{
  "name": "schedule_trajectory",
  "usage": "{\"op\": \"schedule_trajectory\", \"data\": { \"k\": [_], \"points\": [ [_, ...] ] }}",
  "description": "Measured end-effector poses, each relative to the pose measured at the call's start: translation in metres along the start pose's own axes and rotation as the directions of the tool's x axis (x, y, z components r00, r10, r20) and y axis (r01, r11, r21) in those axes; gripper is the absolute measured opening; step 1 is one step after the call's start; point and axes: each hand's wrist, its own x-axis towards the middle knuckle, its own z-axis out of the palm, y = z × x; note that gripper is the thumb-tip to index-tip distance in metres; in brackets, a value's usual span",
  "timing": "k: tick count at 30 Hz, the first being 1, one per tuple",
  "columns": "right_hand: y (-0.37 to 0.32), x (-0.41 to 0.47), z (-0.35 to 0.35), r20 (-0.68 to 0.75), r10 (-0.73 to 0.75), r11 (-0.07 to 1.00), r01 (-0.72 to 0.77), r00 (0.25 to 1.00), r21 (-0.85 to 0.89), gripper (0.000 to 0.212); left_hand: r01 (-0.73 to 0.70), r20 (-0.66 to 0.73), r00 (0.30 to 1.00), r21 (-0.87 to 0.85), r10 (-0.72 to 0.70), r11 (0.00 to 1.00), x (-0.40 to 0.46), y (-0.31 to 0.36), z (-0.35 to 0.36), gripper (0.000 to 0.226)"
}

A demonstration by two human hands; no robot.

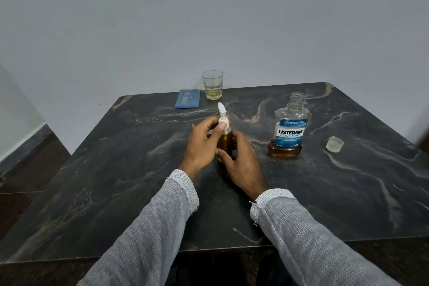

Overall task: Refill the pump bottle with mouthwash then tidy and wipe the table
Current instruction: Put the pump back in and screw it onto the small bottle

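Label: the mouthwash bottle [289, 127] carries a blue and white label reading "LISTERINE COOL MINT"; a smaller line above and small print below are too fine to read, apart from what looks like "250 ml" at the lower left.
Mouthwash bottle: upright on the right half of the table [116, 181], neck open, a shallow layer of amber liquid at its base.
Cap [334, 144]: clear, lying alone on the table, right of the mouthwash bottle and apart from it.
Pump bottle [224, 144]: stands near the table's middle between both hands, amber liquid showing through its side; its white pump head [221, 111] sticks up above the fingers, nozzle pointing away and slightly left.
Left hand [202, 144]: fingers curled round the pump collar at the bottle's neck, thumb pressed on the front just under the pump head.
Right hand [241, 160]: wraps the lower body of the pump bottle from the right, fingers bent round it, heel of the hand near the table.
Sleeves: both arms in grey knit with paler cuffs, reaching in from the near edge.
Glass [212, 85]: clear tumbler at the far edge, a little yellowish liquid at the bottom.
Cloth [187, 98]: blue, folded flat, just left of the glass at the far edge.
Table: dark marble pattern with pale veins, set against a plain grey wall.
In the way: the hands hide most of the pump bottle's body and its base.
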Motion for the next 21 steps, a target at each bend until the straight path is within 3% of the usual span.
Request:
{"op": "schedule_trajectory", "data": {
  "k": [5,8,15,21],
  "points": [
    [-0.0010,-0.0002,-0.0007,-0.001,0.004,1.000,-0.004,1.000,-0.023,0.052,0.047,-0.086,0.995,-0.107,-0.056,0.993,0.0007,-0.0044,0.0040,0.028],
    [-0.0008,-0.0014,-0.0008,0.001,-0.005,0.999,0.005,1.000,-0.033,0.051,0.039,-0.127,0.990,-0.104,-0.052,0.994,0.0036,-0.0066,0.0072,0.022],
    [-0.0035,0.0027,-0.0065,-0.004,-0.020,0.999,0.020,1.000,-0.039,0.050,-0.006,-0.030,1.000,-0.052,0.004,0.999,0.0017,-0.0009,0.0048,0.017],
    [-0.0031,-0.0024,-0.0024,0.002,0.000,0.999,0.000,1.000,-0.053,0.051,0.046,-0.126,0.990,-0.131,-0.063,0.990,0.0001,-0.0058,0.0092,0.024]
  ]
}}
